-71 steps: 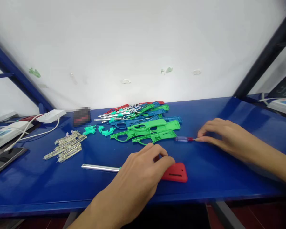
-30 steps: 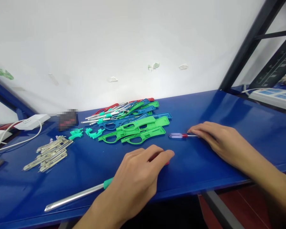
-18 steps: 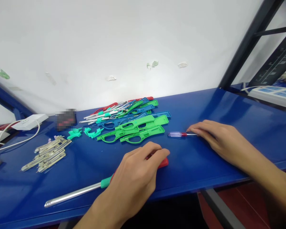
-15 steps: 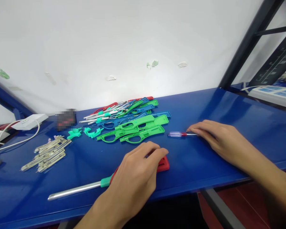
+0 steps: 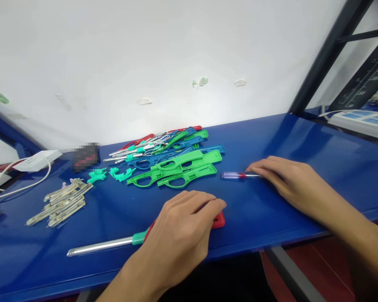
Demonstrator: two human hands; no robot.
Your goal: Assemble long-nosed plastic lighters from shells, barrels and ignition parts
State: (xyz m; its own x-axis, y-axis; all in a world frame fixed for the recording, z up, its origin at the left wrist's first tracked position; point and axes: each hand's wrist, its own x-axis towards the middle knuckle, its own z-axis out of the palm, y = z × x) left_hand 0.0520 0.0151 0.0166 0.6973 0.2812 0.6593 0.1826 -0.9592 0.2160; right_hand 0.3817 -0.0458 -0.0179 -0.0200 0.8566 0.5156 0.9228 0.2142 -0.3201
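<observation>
At hands, lighter, screwdriver; beyond, pixelated markings

One held red lighter, one screwdriver

On table, lighter under L hand nr front edge; screwdriver behind & R of it, shaft at R hand. Casings behind L hand, twd wall. Tanks to their L, clips btwn.
</observation>
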